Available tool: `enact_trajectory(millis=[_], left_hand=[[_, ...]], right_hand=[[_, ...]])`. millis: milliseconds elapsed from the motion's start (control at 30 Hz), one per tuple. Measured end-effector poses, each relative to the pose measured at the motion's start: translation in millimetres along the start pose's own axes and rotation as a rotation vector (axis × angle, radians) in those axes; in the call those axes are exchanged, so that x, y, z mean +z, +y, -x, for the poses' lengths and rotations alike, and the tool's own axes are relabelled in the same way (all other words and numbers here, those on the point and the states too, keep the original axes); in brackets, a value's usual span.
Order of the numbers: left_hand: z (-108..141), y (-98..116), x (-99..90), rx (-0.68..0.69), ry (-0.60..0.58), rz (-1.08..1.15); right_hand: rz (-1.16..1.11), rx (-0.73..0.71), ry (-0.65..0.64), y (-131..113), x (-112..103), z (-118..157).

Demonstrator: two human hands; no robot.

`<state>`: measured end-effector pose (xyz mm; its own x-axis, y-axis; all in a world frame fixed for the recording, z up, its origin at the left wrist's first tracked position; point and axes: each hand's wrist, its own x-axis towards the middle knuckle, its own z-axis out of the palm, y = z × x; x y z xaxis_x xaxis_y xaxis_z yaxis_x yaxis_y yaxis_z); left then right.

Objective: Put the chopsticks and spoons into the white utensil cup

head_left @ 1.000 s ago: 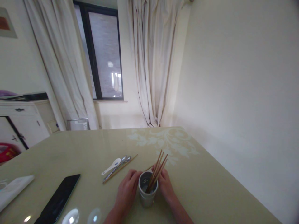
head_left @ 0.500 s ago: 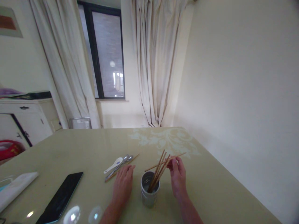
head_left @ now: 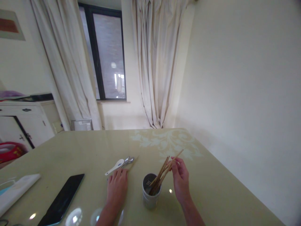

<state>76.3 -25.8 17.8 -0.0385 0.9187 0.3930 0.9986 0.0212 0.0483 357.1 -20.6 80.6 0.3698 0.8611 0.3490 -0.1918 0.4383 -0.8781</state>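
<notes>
My right hand [head_left: 181, 179] pinches a wooden chopstick [head_left: 178, 154] between thumb and fingers. It slants down to the left, its lower part over the mouth of a grey cylindrical holder [head_left: 150, 201]. Several other chopsticks [head_left: 162, 170] lean to the right inside that holder, close to my right fingers. Left of the holder, my left hand [head_left: 117, 188] lies palm down, fingers closed over another chopstick [head_left: 133, 162] whose far end sticks out, slightly blurred; its near part is hidden. Just beyond these fingers lie a white spoon [head_left: 115, 166] and metal spoons [head_left: 129, 160], their handles partly covered.
A black phone [head_left: 62, 199] and a long white object [head_left: 17, 191] lie on the left of the glossy table [head_left: 94, 146]. A plain wall runs along the table's right side. Curtains and a window stand behind its far edge.
My right hand has tilted its chopstick from nearly level to steep, bringing the lower end to the holder. My left hand has shifted left, onto the chopstick beside the spoons.
</notes>
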Motion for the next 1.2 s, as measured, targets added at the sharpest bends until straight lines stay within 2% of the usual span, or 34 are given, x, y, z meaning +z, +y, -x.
enact_trajectory(millis=[200, 400, 567, 700, 833, 933, 1033, 1200], left_hand=[[-1.1, 2.6, 0.8, 0.025, -0.049, 0.182], [0.3, 14.3, 1.5, 0.06, -0.082, 0.379], [4.1, 32.3, -7.7, 0.037, -0.095, 0.646], [5.8, 43.7, -16.5, 0.109, -0.007, 0.949], [7.3, 50.4, -23.4, 0.179, -0.044, 1.084], [8.3, 52.5, -21.7, 0.21, -0.069, 1.092], [5.8, 47.4, -12.3, 0.156, -0.026, 0.995], [-4.0, 16.5, 4.1, -0.037, 0.108, 0.633]], right_hand=[[0.05, 0.092, -0.183, 2.1, 6.2, 8.5], [0.049, 0.182, -0.279, 16.8, 5.3, 8.2], [0.073, 0.239, -0.232, 37.9, 6.1, 10.9], [0.026, 0.268, -0.226, 52.6, 9.0, 15.5], [0.007, 0.333, -0.229, 59.6, 14.1, 21.8], [0.005, 0.304, -0.218, 57.6, 15.3, 24.1], [0.006, 0.268, -0.21, 48.7, 11.9, 18.8], [-0.096, 0.182, 0.018, 28.7, -3.8, -3.6]])
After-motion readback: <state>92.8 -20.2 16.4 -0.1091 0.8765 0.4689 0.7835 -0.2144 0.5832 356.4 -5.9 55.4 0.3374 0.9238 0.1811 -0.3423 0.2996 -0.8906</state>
